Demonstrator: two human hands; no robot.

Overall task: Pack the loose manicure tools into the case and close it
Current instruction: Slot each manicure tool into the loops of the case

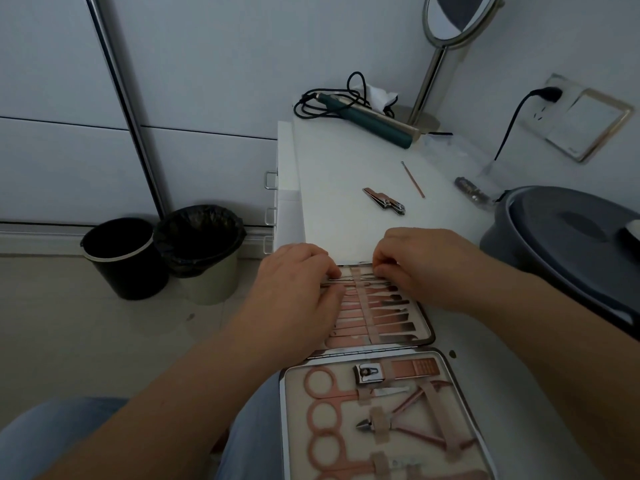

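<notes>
Two halves of the open case [429,336] lie flat under the hands, rose-gold tools strapped in rows. The left hand [298,275] and right hand [419,261], fingers curled, pinch a thin tool [356,278] at the far half's top strap. Beyond them on the white table [332,202] lie a loose nail clipper [384,201] and slim pick [413,179]; two bins [162,251] stand left

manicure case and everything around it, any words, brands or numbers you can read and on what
None can be read.
Wall panel: a tiny mark near its lower corner, too blurred to read.
Nail clipper on the table: no marking legible.
Manicure case: no print visible on the lining or tools.
</notes>
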